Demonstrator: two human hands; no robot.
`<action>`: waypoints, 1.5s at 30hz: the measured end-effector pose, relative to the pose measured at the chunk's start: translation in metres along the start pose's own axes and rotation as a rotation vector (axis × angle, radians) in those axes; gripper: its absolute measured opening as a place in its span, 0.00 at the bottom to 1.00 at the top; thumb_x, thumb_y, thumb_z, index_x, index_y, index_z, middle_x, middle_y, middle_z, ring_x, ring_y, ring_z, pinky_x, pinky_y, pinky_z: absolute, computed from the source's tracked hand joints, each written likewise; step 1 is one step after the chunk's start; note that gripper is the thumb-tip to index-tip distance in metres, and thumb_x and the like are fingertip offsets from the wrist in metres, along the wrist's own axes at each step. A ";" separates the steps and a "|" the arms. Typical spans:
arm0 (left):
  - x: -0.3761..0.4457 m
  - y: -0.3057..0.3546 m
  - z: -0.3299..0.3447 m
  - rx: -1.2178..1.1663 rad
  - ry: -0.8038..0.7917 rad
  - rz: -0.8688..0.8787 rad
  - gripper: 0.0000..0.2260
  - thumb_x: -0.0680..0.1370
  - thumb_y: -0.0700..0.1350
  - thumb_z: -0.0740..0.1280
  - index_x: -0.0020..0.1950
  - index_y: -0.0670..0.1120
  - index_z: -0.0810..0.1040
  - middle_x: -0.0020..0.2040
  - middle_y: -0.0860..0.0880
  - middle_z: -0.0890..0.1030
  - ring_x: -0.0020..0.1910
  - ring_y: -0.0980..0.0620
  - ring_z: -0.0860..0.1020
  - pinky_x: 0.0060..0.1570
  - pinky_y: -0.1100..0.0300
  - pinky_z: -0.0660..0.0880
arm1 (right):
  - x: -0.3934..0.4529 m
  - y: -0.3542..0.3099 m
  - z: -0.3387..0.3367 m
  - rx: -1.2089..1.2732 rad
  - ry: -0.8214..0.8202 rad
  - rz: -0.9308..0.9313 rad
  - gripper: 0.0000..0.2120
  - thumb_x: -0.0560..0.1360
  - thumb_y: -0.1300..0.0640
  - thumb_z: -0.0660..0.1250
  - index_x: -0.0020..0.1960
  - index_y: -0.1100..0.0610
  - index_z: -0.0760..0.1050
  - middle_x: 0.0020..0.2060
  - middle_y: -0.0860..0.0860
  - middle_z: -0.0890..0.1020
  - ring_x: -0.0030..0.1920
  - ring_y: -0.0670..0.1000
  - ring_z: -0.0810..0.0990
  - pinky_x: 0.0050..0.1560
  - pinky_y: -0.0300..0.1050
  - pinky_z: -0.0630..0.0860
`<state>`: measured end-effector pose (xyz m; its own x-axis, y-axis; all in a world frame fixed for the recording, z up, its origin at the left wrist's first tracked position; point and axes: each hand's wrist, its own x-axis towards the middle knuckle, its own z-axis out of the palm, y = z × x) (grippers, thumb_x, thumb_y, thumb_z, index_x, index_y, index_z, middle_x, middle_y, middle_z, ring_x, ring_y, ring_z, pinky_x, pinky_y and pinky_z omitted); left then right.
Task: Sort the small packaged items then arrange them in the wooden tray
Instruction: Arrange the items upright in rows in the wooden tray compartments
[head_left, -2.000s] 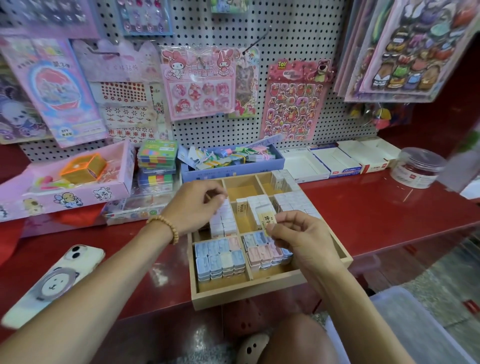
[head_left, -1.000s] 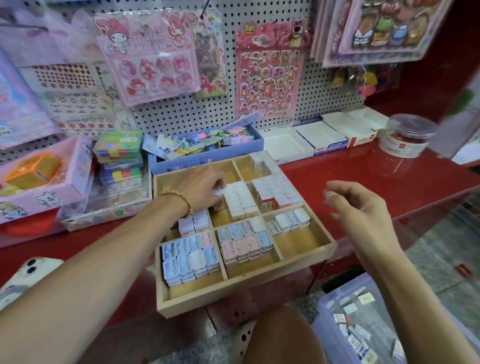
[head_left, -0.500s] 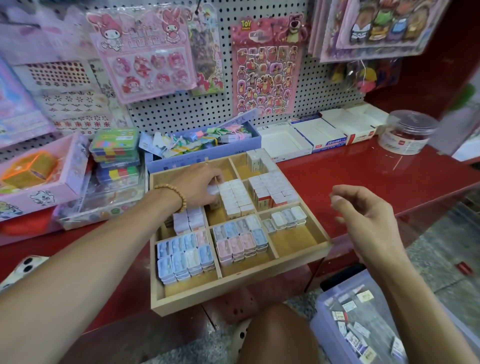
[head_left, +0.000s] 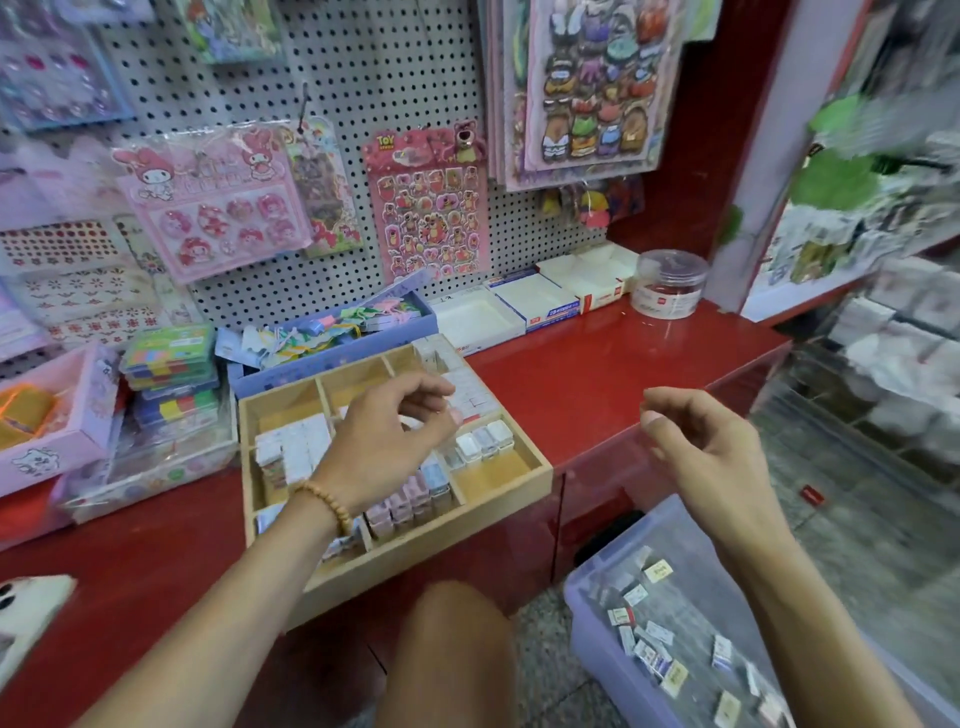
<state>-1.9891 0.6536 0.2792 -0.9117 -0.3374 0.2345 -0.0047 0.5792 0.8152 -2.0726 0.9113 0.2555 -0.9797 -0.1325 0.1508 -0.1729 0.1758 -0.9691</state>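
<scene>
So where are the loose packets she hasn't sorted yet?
They lie in the pale purple plastic bin on the floor at lower right of the head view, below the red counter and under the right hand.

The middle compartments of the wooden tray (head_left: 498, 499) are hidden beneath the left hand (head_left: 387, 441) and its forearm. The right-hand shelves (head_left: 893, 332) are smeared by blur. The phone (head_left: 28, 613) is cut by the left edge, the plastic bin (head_left: 582, 597) by the bottom edge.
</scene>
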 end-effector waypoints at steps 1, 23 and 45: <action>-0.009 0.004 0.011 -0.036 -0.004 -0.015 0.05 0.76 0.43 0.71 0.49 0.51 0.80 0.46 0.52 0.81 0.45 0.58 0.79 0.45 0.65 0.76 | -0.006 0.001 -0.010 -0.007 0.006 -0.006 0.08 0.78 0.58 0.68 0.55 0.50 0.81 0.46 0.44 0.84 0.48 0.45 0.82 0.56 0.48 0.79; -0.117 -0.004 0.281 -0.012 -0.401 -0.269 0.09 0.81 0.47 0.64 0.60 0.47 0.76 0.50 0.56 0.78 0.47 0.64 0.75 0.44 0.74 0.71 | -0.105 0.191 -0.160 -0.096 0.244 0.369 0.13 0.80 0.60 0.65 0.65 0.59 0.76 0.54 0.52 0.81 0.54 0.48 0.79 0.52 0.42 0.76; -0.055 -0.177 0.389 0.757 -0.497 -0.004 0.18 0.77 0.59 0.56 0.54 0.50 0.77 0.53 0.52 0.79 0.48 0.47 0.80 0.39 0.53 0.75 | 0.030 0.472 -0.031 0.028 0.059 0.819 0.27 0.77 0.53 0.71 0.71 0.61 0.69 0.56 0.53 0.78 0.57 0.51 0.78 0.58 0.43 0.72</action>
<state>-2.0984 0.8584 -0.0840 -0.9825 -0.0828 -0.1666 -0.1172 0.9710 0.2084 -2.1868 1.0202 -0.1915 -0.7984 0.0791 -0.5969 0.6008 0.1700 -0.7811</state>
